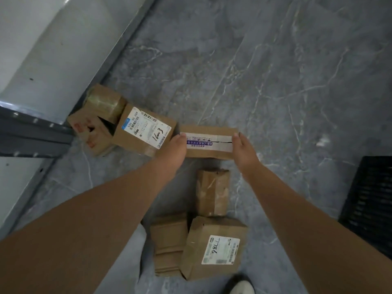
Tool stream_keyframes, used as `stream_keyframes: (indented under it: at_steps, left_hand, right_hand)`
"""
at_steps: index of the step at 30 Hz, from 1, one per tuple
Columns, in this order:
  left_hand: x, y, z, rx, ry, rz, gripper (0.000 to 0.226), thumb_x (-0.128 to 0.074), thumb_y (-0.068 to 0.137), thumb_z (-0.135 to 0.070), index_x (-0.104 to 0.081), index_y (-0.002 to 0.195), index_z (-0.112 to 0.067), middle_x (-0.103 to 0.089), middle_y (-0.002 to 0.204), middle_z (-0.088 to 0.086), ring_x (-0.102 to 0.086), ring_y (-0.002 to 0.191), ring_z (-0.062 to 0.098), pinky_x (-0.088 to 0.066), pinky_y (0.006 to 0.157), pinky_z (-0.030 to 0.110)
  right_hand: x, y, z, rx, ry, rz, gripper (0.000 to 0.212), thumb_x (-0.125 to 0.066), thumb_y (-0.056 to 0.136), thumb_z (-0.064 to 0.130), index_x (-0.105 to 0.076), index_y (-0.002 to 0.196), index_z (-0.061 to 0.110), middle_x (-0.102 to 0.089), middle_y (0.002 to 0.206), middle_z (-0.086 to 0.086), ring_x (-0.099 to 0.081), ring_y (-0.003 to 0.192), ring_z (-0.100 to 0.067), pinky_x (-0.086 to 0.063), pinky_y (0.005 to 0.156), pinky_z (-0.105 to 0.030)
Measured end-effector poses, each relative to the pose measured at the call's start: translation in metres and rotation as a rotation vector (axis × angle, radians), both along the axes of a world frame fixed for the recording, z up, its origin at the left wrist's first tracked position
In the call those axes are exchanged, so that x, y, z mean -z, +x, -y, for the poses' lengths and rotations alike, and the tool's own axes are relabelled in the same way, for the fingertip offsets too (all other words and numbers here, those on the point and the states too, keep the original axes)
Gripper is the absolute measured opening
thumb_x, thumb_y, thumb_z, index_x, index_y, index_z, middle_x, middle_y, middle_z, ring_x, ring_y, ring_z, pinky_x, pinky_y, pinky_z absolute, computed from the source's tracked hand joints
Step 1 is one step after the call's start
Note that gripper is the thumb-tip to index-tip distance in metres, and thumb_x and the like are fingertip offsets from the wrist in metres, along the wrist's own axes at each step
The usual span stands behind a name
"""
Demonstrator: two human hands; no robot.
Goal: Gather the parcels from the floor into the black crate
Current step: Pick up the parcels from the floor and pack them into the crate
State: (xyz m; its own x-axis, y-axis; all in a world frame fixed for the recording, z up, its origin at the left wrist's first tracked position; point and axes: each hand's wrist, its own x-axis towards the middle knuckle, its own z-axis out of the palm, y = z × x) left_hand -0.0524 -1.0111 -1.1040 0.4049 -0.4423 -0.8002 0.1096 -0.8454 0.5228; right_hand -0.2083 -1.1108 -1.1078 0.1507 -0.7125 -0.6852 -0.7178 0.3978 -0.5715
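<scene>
As we lean over the grey veined floor (275, 71), both bare arms reach to the far middle, where the taped parcel (210, 152) lies, well left of the black crate (369, 200) at the right edge. The left grip (177, 149) lies against the parcel's left end and the right grip (244, 153) against its right end, fingers fairly straight rather than curled round it, so both grips are unclenched and simply bracket the box; we cannot tell whether it has left the floor. A white tape strip runs along its top, with a blue printed band, a row of small handling symbols too small to read, and a dark split toward the right end. Just left of it sits the labelled parcel (144, 130), whose white shipping label bears barcodes, digits that look like "530 00 009", and a black scrawl we read as "16m3". Farther left, against the grey metal rack (31, 132), are a parcel wrapped in clear tape (104, 100) and one with blurred orange print (91, 132). Nearer us a small plain parcel (213, 192) stands alone. Nearest lie a flat parcel (169, 242) and, touching its right side, a parcel (214, 247) labelled "98LL" by hand. A shoe (241, 287) shows at the near edge.
</scene>
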Motion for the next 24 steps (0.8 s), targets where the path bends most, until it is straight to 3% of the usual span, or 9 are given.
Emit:
stream_keyframes:
  at_steps: [2, 5, 7, 10, 15, 19, 24]
  left_hand:
    - [0.002, 0.000, -0.001, -0.153, -0.003, -0.083, 0.046, -0.032, 0.095, -0.058, -0.063, 0.096, -0.024, -0.064, 0.113, 0.005, -0.057, 0.110, 0.024, -0.041, 0.106, 0.046]
    - [-0.024, 0.002, -0.014, -0.178, -0.070, -0.125, 0.041, -0.036, 0.090, -0.057, -0.065, 0.098, -0.028, -0.068, 0.112, 0.001, -0.061, 0.110, 0.019, -0.042, 0.107, 0.045]
    - [-0.056, 0.005, -0.019, -0.221, -0.093, -0.130, 0.042, -0.038, 0.084, -0.058, -0.067, 0.094, -0.029, -0.071, 0.111, 0.000, -0.063, 0.110, 0.019, -0.043, 0.107, 0.045]
    - [-0.127, 0.010, -0.011, -0.344, -0.128, -0.130, 0.035, -0.041, 0.093, -0.047, -0.067, 0.094, -0.023, -0.073, 0.107, 0.003, -0.065, 0.107, 0.020, -0.046, 0.106, 0.041]
    - [-0.279, 0.008, 0.021, -0.423, -0.298, -0.045, 0.043, -0.039, 0.089, -0.042, -0.072, 0.101, -0.018, -0.075, 0.103, 0.004, -0.068, 0.104, 0.024, -0.049, 0.101, 0.046]
    - [-0.441, -0.013, 0.030, -0.463, -0.486, -0.029, 0.033, -0.040, 0.094, -0.026, -0.068, 0.104, -0.013, -0.074, 0.104, 0.008, -0.071, 0.096, 0.017, -0.057, 0.083, 0.031]
    - [-0.630, -0.042, 0.008, -0.563, -0.708, -0.011, 0.029, -0.037, 0.101, -0.012, -0.064, 0.091, -0.011, -0.073, 0.078, 0.002, -0.071, 0.074, 0.010, -0.057, 0.068, 0.022]
  right_hand:
    - [-0.008, 0.002, 0.000, 0.068, 0.035, 0.030, 0.050, -0.028, 0.106, 0.040, -0.047, 0.142, 0.010, -0.054, 0.137, -0.011, -0.052, 0.122, -0.026, -0.041, 0.102, -0.035]
    - [-0.046, -0.003, -0.003, 0.084, 0.032, 0.076, 0.045, -0.031, 0.107, 0.038, -0.048, 0.136, 0.010, -0.057, 0.123, -0.007, -0.053, 0.105, -0.018, -0.038, 0.087, -0.029]
    - [-0.086, -0.003, -0.001, 0.058, 0.011, 0.083, 0.043, -0.031, 0.107, 0.038, -0.049, 0.135, 0.010, -0.057, 0.118, -0.005, -0.051, 0.099, -0.016, -0.037, 0.081, -0.026]
    - [-0.161, 0.001, 0.009, 0.015, -0.030, 0.112, 0.044, -0.031, 0.107, 0.038, -0.049, 0.134, 0.009, -0.057, 0.116, -0.006, -0.051, 0.096, -0.015, -0.037, 0.077, -0.025]
    - [-0.318, 0.015, 0.044, -0.037, -0.165, 0.220, 0.040, -0.033, 0.107, 0.037, -0.054, 0.128, 0.011, -0.056, 0.107, -0.002, -0.052, 0.096, -0.015, -0.035, 0.081, -0.023]
    - [-0.466, 0.005, 0.061, -0.072, -0.309, 0.307, 0.032, -0.033, 0.107, 0.035, -0.056, 0.116, 0.015, -0.057, 0.097, 0.002, -0.055, 0.090, -0.014, -0.033, 0.076, -0.024]
    - [-0.641, -0.023, 0.033, -0.098, -0.424, 0.476, 0.022, -0.034, 0.107, 0.033, -0.053, 0.107, 0.022, -0.058, 0.091, 0.006, -0.055, 0.083, -0.009, -0.038, 0.070, -0.024]
